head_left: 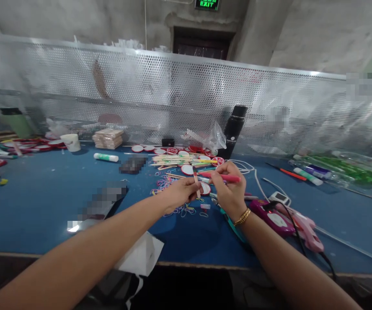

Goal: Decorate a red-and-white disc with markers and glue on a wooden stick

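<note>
My left hand (182, 193) pinches a flat wooden craft stick (198, 193) upright over the table; its upper part looks dark or coloured. A red marker pen (230, 177) is gripped by my right hand (233, 193), its tip pointing left at the stick. Whether tip and stick touch is too small to tell. Beneath and around my left hand lie many small coloured rubber bands (163, 184). Just behind both hands is a heap of wooden sticks (169, 161), with round white discs with red rims (187, 169) among them.
A pink glue gun (308, 232) and its cords lie right of my right forearm. Farther back stand a black bottle (234, 133), a paper cup (72, 142) and a wrapped stack of sticks (107, 138). A phone (105, 204) lies left. A perforated metal panel (141, 94) borders the back.
</note>
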Motion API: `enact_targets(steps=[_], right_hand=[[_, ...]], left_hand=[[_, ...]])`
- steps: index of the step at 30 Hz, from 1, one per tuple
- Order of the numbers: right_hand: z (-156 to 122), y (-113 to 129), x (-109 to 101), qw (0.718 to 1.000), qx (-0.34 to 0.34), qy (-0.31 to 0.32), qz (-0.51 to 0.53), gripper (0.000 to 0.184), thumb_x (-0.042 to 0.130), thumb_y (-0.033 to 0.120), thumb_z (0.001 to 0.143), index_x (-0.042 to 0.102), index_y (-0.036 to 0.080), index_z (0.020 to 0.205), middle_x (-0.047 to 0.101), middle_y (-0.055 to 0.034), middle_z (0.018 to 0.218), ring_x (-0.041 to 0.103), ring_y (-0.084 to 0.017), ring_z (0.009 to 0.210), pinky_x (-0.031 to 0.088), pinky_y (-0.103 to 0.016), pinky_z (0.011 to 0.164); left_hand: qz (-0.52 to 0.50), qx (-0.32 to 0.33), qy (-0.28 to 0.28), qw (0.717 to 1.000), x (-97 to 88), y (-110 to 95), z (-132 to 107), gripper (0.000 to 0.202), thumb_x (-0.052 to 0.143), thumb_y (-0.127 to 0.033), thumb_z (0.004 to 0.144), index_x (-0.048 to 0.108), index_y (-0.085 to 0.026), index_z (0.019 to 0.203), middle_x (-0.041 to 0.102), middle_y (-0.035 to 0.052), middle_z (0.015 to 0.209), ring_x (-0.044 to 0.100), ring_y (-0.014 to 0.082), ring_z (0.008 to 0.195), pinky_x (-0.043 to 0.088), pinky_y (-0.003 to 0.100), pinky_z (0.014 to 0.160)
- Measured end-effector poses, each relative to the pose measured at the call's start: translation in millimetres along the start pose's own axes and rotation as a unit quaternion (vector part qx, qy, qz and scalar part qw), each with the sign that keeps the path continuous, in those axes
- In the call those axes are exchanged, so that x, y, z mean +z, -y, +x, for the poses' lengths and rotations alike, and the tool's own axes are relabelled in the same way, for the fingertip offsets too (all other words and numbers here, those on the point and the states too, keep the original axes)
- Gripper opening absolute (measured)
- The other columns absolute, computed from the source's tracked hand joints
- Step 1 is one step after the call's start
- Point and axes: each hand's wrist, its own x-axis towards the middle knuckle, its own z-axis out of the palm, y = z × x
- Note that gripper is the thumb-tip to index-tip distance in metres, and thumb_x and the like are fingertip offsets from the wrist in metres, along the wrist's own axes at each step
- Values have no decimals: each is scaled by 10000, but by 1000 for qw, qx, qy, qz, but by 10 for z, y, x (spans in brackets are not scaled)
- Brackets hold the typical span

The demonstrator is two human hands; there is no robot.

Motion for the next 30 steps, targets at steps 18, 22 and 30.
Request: enact_targets(steps=[18,22,30], right_hand=[[14,-15,15,1000,-15,16,-12,157,558,175,822,517,215,676,541,22,655,522,-153,634,416,-314,632],[7,-26,34,999,-25,20,-9,165,556,169,823,507,215,672,535,25,652,514,-149,627,408,-309,625],[-9,-35,48,999,-15,44,3,155,569,198,841,520,218,696,555,28,644,539,-153,627,426,-317,639]], left_hand=[[-17,-34,-23,999,4,13,40,242,470,-236,907,524,-174,680,440,-43,503,305,68,431,206,227,460],[-15,-34,-34,999,21,-26,31,238,481,-201,889,514,-173,655,446,-43,494,314,69,430,218,228,464],[-7,-21,-40,999,15,0,39,249,491,-231,893,488,-176,650,446,-47,495,331,70,441,239,222,473]])
